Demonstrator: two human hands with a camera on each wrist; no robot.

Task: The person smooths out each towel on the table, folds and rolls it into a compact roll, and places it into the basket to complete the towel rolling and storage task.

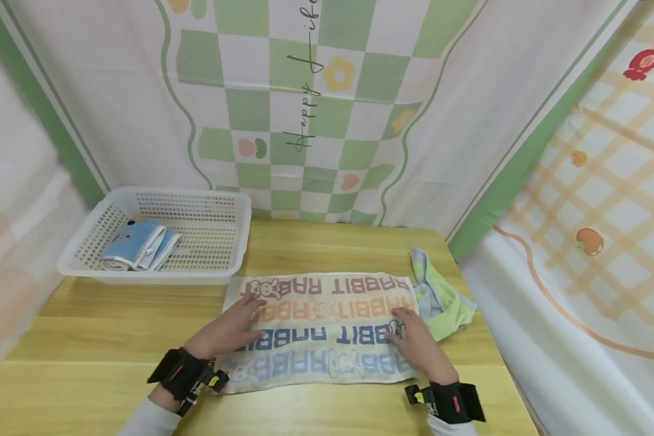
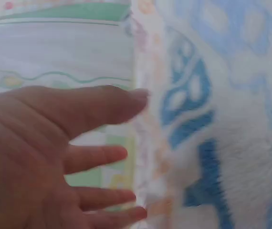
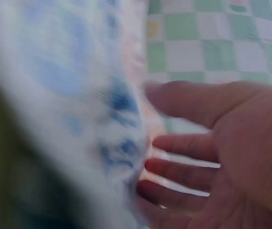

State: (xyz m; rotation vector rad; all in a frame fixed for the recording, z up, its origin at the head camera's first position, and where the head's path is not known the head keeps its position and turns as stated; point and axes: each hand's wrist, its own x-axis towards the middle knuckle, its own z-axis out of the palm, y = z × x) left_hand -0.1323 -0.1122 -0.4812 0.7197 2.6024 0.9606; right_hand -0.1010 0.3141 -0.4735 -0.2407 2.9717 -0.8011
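Observation:
A white towel [image 1: 321, 330] printed with rows of "RABBIT" letters and rabbit figures lies spread on the table. On its left part rests my left hand [image 1: 230, 327], thumb apart from the fingers. My right hand [image 1: 416, 342] touches the towel near its right edge. In the left wrist view, the left hand [image 2: 36, 152] has its fingers extended toward the towel [image 2: 241, 143]. The right wrist view is blurred; there the right hand's fingers [image 3: 186, 145] meet the towel's surface. Neither hand grips anything. Just right of the towel lies a crumpled green and grey cloth [image 1: 447, 306].
A white plastic basket [image 1: 237, 242] stands at the back left of the wooden table [image 1: 114, 327]. Inside it lies a folded blue cloth [image 1: 136, 242]. Printed curtains [image 1: 289, 121] hang behind the table and at both sides.

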